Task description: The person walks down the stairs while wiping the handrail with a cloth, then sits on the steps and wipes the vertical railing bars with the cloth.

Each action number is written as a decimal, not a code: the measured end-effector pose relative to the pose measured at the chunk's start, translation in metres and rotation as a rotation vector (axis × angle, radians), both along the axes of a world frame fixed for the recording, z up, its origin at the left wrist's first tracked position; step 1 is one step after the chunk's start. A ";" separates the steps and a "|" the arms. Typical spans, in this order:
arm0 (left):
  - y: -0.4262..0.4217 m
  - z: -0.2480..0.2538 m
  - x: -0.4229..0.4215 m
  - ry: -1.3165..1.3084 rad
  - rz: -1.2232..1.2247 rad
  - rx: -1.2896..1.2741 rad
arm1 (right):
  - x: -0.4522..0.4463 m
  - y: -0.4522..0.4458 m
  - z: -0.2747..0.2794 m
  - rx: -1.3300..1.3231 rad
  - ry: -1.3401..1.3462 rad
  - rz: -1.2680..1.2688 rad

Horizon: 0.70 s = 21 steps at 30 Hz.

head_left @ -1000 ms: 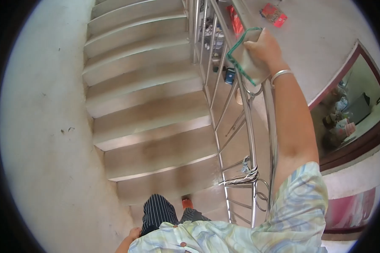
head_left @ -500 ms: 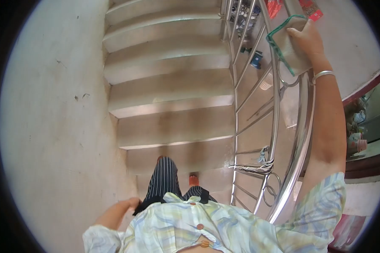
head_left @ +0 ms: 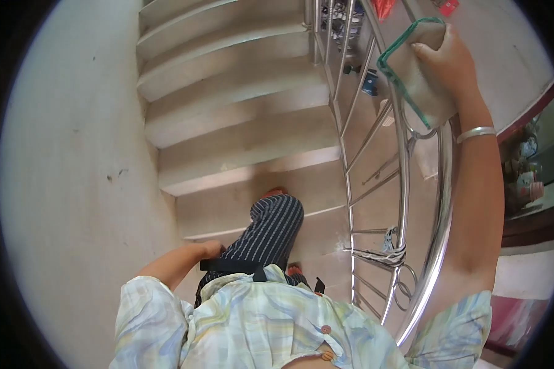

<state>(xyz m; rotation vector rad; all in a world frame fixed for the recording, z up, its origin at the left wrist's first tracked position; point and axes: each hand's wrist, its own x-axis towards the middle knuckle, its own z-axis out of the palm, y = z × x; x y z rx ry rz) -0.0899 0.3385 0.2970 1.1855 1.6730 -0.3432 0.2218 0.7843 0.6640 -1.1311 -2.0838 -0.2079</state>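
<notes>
My right hand [head_left: 452, 61] is closed over a greyish cloth with a green edge [head_left: 434, 101]. It presses the cloth around the shiny metal handrail [head_left: 443, 203], at the upper right. A silver bangle [head_left: 476, 134] circles that wrist. My left hand [head_left: 213, 248] hangs low beside my striped trousers [head_left: 264, 230], close to a black strap [head_left: 228, 265]. Its fingers are mostly hidden, so whether they hold anything does not show.
Pale stairs [head_left: 246, 135] run down ahead between a plain wall [head_left: 74, 184] and the metal railing [head_left: 405, 184]. A striped cord [head_left: 391, 252] is tied around the bars. Beyond the railing lie a blue item [head_left: 370, 82] and clutter on the lower floor.
One leg has stepped forward onto the stair ahead, and the view has shifted. My right hand keeps its hold on the cloth at the rail. My left hand has swung slightly forward.
</notes>
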 end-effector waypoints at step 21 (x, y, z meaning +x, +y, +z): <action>0.436 -0.100 -0.084 -0.021 -0.744 0.299 | 0.011 -0.007 -0.144 -0.476 0.269 0.053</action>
